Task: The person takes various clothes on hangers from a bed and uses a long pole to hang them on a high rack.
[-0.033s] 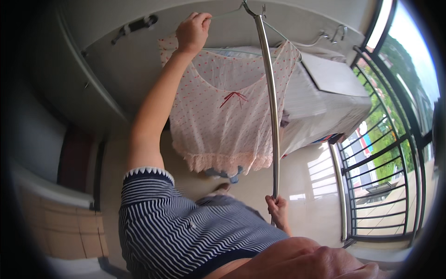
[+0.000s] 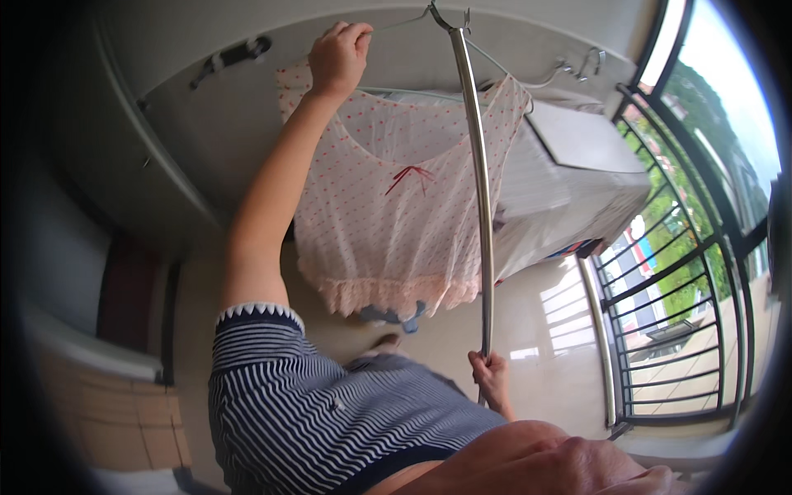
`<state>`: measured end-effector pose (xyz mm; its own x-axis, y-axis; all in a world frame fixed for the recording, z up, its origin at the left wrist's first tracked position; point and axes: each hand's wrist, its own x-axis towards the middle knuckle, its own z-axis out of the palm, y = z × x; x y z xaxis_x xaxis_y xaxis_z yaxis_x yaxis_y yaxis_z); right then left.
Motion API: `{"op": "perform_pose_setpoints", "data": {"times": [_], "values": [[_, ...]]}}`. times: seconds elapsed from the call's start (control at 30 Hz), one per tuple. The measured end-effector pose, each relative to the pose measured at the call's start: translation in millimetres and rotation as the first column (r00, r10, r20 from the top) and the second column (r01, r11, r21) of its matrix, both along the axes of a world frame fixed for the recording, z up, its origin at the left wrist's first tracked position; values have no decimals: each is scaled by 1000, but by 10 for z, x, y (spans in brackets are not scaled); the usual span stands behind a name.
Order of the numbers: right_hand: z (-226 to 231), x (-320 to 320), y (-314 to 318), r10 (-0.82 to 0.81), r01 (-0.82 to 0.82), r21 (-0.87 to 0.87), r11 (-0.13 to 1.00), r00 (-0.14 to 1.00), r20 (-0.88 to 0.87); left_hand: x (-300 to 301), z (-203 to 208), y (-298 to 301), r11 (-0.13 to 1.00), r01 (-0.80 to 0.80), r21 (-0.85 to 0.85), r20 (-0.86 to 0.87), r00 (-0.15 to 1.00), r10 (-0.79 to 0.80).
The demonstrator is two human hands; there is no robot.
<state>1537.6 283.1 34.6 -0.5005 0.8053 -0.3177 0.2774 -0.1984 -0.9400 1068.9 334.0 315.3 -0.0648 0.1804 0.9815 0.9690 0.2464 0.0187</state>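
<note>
Status, judged from the present view: the sleeveless garment (image 2: 371,214) is mounted on the wire hanger (image 2: 488,58), and the fork (image 2: 445,20) of the metal pole (image 2: 479,190) stands at the hanger's top. Whether the hook is seated in the fork cannot be confirmed. The garment's far-left strap is partly covered by the wrist, so its fit there is uncertain. Outstanding: neither of the hands has released its load, and no other support for the hanger is visible.

Hands: the left hand (image 2: 340,58), left of the pole's upper end, is closed on the hanger's left arm. The right hand (image 2: 492,381) is wrapped around the pole's lower shaft.

Location: the garment hangs behind the pole, mostly to its left; a covered box-shaped unit (image 2: 569,202) stands behind the pole to its right.

Orientation: the pole's long axis runs nearly upright in view, fork end uppermost and leaning slightly left. The hanger spans crosswise to the pole. The garment's neckline lies toward the fork end, its frilled hem toward the right hand; the red bow (image 2: 404,176) faces the wearer.
</note>
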Motion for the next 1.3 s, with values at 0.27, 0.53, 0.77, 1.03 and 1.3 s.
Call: {"op": "perform_pose_setpoints", "data": {"times": [0.27, 0.53, 0.77, 1.03, 1.3], "values": [[155, -120, -334, -207, 242, 178, 954, 958, -198, 1890, -404, -92, 492, 868, -72, 425, 473, -772], [570, -775, -784, -273, 390, 222, 894, 865, -420, 2099, -245, -403, -229, 931, 285, 675, -364, -642], [-571, -730, -1672, -228, 230, 58, 971, 973, -40, 1959, 32, -830, -567, 784, 252, 702, -552, -450], [-869, -860, -2404, -80, 141, -189, 972, 951, 299, 1985, 617, -1189, -786, 546, 291, 655, -712, -253], [-1157, -796, -2703, -93, 73, -232, 970, 993, -78, 2150, 1140, -1403, -868, 394, 303, 542, -820, -183]]}}
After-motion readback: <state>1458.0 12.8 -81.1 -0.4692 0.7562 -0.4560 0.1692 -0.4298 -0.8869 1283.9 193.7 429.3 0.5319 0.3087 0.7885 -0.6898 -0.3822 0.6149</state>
